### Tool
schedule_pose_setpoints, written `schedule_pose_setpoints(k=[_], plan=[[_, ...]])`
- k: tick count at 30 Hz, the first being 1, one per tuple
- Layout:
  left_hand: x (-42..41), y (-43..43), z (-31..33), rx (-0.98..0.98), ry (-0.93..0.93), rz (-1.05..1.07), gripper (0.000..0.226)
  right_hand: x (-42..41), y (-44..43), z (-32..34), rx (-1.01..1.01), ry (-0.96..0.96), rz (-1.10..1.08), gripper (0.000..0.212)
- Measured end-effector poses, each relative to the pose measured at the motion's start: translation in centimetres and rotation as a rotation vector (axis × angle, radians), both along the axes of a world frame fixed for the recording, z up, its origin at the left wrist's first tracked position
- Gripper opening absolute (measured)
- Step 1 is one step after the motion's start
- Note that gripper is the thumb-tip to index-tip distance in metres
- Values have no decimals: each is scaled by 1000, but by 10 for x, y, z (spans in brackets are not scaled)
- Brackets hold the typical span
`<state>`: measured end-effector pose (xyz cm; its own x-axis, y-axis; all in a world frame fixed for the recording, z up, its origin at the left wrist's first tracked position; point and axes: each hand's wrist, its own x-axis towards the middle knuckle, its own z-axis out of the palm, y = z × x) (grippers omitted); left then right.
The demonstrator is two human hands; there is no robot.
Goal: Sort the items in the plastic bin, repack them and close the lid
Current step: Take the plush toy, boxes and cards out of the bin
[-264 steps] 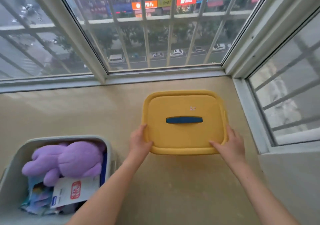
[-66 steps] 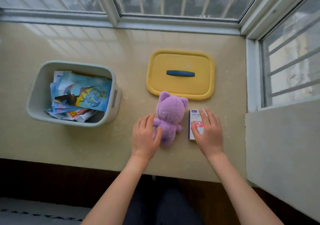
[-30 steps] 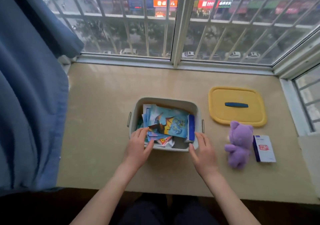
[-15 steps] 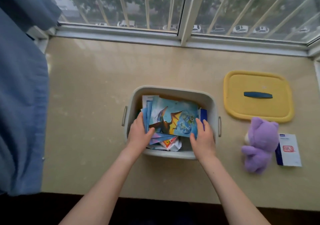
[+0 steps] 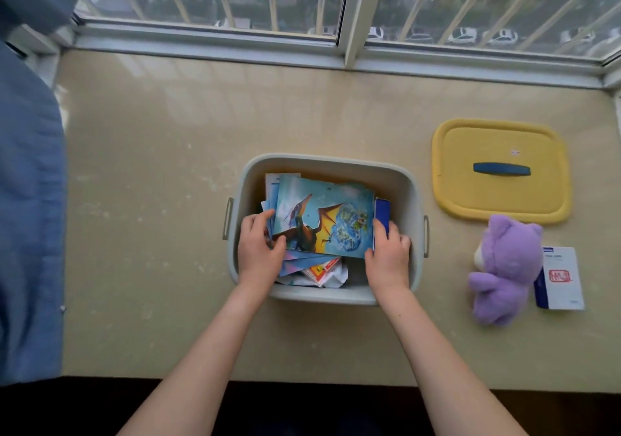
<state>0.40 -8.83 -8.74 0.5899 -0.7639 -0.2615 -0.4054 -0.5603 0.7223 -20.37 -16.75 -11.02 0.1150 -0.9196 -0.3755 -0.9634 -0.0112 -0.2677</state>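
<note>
A grey plastic bin [image 5: 322, 162] stands on the beige sill, filled with a stack of picture cards [image 5: 331, 215]; the top one shows a winged dinosaur. My left hand [image 5: 258, 251] grips the stack's left edge with curled fingers and thumb on top. My right hand [image 5: 388, 254] grips its right edge, beside a blue box standing in the bin [image 5: 382, 212]. The yellow lid [image 5: 500, 197] with a blue handle lies flat to the right. A purple plush toy [image 5: 502, 267] and a white and blue box [image 5: 559, 281] lie in front of the lid.
A blue curtain [image 5: 30, 200] hangs along the left side. Barred windows [image 5: 346, 9] run along the back of the sill, and the sill's front edge [image 5: 302, 382] drops to a dark floor.
Both hands have closed in on the card stack's two side edges. The view has dipped closer to the bin.
</note>
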Motion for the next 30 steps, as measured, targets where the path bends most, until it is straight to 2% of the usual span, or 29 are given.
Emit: schedule_pose_setpoints(k=[6,8,13,18,30], plan=[[-1,1,6,-55,379,154,50,0,1,-2,65,-145,-107,65],[-3,-1,7,-68,441,160,52,-3,1,-2,63,-157,-103,65],[-6,-2,10,-69,438,150,58,-6,5,7,0,-182,-129,60],[-8,-2,29,-130,458,232,58,-11,13,30,-145,-321,-96,57],[0,49,133,-366,574,243,61,-51,51,155,-354,-593,-149,57]])
